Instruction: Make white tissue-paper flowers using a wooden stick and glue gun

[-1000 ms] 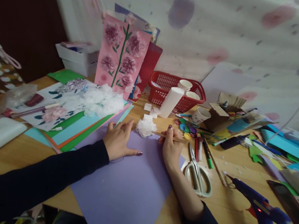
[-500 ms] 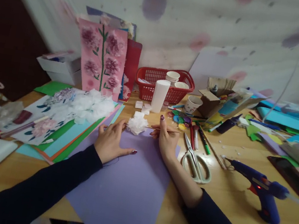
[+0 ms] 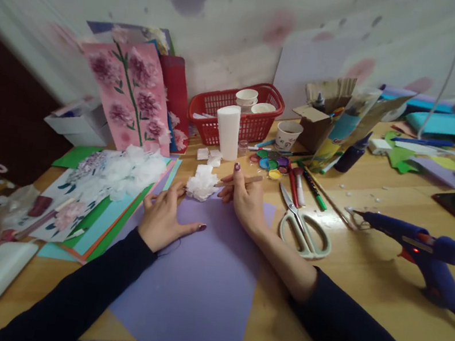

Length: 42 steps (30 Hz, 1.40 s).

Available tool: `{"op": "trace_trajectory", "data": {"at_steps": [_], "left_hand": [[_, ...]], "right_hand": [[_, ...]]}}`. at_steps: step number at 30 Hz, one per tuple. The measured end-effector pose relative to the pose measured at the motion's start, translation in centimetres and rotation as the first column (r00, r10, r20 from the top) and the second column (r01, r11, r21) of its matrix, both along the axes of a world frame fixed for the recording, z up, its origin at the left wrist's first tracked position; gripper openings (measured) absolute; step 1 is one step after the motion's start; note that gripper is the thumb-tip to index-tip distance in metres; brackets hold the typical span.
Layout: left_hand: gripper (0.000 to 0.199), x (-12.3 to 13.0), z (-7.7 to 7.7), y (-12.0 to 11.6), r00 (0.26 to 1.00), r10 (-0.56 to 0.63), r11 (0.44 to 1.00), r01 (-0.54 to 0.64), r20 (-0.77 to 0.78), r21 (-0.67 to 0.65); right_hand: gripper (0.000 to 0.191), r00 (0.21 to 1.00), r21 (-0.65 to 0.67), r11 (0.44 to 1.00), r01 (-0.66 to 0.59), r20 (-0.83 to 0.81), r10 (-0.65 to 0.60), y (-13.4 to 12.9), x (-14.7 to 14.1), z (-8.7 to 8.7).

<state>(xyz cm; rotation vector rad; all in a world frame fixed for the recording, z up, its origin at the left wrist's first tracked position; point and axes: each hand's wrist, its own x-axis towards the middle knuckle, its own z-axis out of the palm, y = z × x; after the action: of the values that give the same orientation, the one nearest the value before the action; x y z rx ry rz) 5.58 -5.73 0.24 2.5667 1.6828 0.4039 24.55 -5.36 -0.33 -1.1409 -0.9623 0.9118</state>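
Observation:
A white tissue-paper flower (image 3: 201,182) rests on the upper edge of a purple paper sheet (image 3: 200,282). My left hand (image 3: 163,215) lies beside it, thumb spread wide and fingertips at the flower's left edge. On the other side, my right hand (image 3: 246,200) pinches a thin brown stick (image 3: 254,179), its thumb pointing up. The stick slants down toward the flower's right side; whether its tip touches the petals I cannot tell. Small white paper squares (image 3: 209,156) sit just behind the flower.
Scissors (image 3: 305,230) and a blue glue gun (image 3: 412,239) with a red light lie to the right. Behind stand a white roll (image 3: 227,132), a red basket (image 3: 257,123), a paper cup (image 3: 288,136) and paint pots (image 3: 270,163). White tissue (image 3: 134,169) covers papers at left.
The camera view has shifted and tilted. My right hand has moved slightly closer to the flower, and the stick now slants more steeply. My left hand stays at the flower's left edge.

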Motion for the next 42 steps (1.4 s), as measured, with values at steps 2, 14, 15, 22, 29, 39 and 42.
{"op": "trace_trajectory", "data": {"at_steps": [2,14,15,22,29,39,42], "left_hand": [[0.096,0.1,0.1,0.0,1.0,0.009,1.0,-0.009,-0.004,-0.009],[0.094,0.0,-0.1,0.0,1.0,-0.007,1.0,0.007,0.01,0.008],[0.094,0.0,-0.1,0.0,1.0,-0.007,1.0,0.007,0.01,0.006],[0.093,0.0,-0.2,0.0,1.0,-0.013,1.0,0.013,0.018,0.008],[0.096,-0.2,-0.3,0.1,1.0,-0.011,1.0,0.011,0.024,0.009],[0.048,-1.6,1.6,1.7,0.991,0.076,0.997,-0.08,0.111,0.025],[0.014,-5.1,3.6,4.6,0.956,0.193,0.948,-0.24,0.221,0.207]], "right_hand": [[0.056,1.0,0.019,1.0,0.011,0.021,-0.012,-0.1,0.1,0.1],[0.055,0.994,0.013,1.0,-0.002,0.111,0.001,0.1,0.8,0.3],[0.055,0.993,0.018,1.0,-0.003,0.115,0.001,0.1,0.8,0.4],[0.054,0.999,0.066,0.997,-0.034,0.014,0.034,0.2,0.6,0.2],[0.052,1.0,0.065,0.998,0.02,0.019,-0.021,0.2,0.6,0.3],[0.045,0.974,0.018,0.984,0.176,-0.148,-0.172,-0.5,1.5,1.7],[0.044,0.97,0.026,0.98,0.195,-0.153,-0.189,-0.7,1.4,1.7]]}}
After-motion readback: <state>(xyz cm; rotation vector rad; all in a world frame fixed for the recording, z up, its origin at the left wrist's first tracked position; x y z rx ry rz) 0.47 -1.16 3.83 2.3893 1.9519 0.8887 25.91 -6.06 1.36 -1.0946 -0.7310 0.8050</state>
